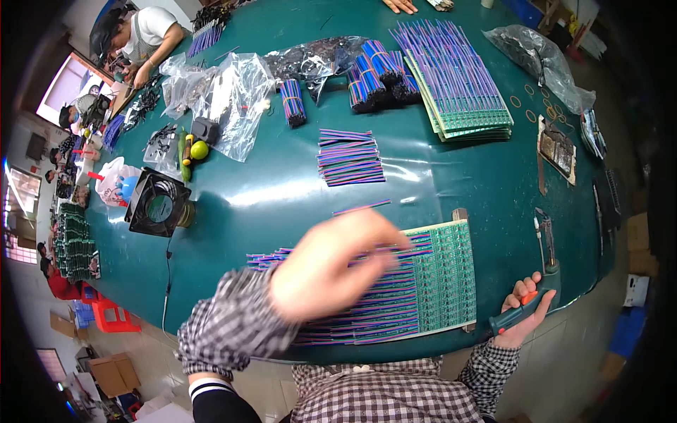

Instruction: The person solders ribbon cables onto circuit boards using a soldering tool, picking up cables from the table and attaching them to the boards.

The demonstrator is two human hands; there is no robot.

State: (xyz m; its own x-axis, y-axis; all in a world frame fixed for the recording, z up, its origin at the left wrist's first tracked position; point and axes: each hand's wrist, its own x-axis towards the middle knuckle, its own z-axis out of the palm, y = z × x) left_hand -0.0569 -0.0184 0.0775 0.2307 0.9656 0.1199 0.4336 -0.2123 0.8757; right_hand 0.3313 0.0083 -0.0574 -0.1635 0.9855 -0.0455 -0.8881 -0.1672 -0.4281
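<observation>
My left hand [338, 264] is over a board of joined green circuit boards [446, 275], its fingers curled and slightly blurred. Striped wires show by its fingertips; whether it grips one is hidden. Rows of blue, red and black wires [374, 310] lie across the board, their right ends at the green pads. At the board's right, my right hand [525, 310] is wrapped around a green soldering gun [520, 314] with an orange trigger, its metal tip pointing away from me. A single loose wire [362, 206] lies just beyond my left hand, and a pile of cut wires [349, 156] farther off.
Wired boards are stacked [465, 92] at the back right, beside banded wire bundles [381, 74]. A black fan [159, 202] stands at the left near clear plastic bags [240, 102]. Rubber bands [550, 106] lie at the right. Another person [141, 42] works at the far left.
</observation>
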